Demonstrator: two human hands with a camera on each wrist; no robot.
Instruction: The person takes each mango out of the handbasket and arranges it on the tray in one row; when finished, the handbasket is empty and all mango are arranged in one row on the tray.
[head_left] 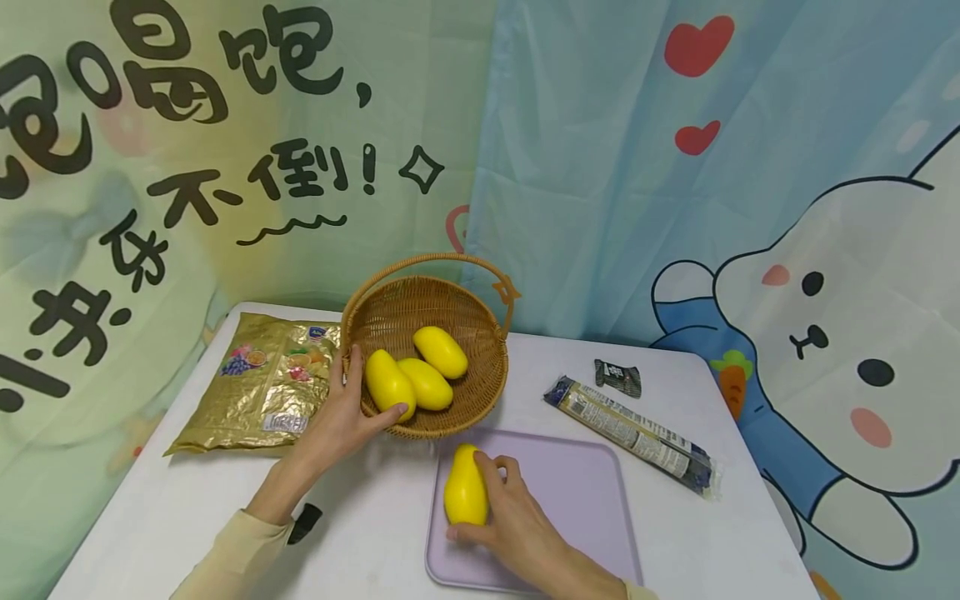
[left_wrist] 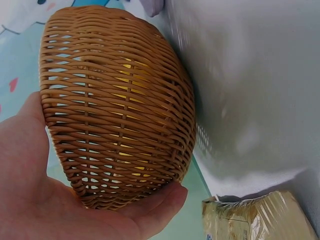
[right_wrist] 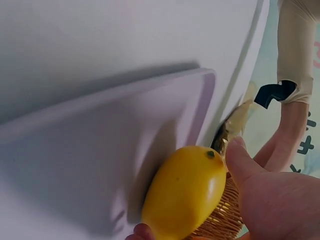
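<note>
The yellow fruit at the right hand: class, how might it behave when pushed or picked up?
Pushed, the yellow fruit would probably roll, its sides being rounded, perhaps veering, as one end looks narrower. Lifted, it may feel slippery: its skin looks smooth and shiny. The raised rim of the purple tray might stop it.

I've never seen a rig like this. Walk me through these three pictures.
There's no machine: you see a person's bare left hand and right hand. The wide picture comes from a camera worn on the head; the two closer ones come from cameras on the left and right wrists. On the white table lie a gold bag, a tray, a long packet and a small packet. The left hand grips the basket, with three yellow fruits inside. The right hand holds a fourth fruit at the tray.
</note>
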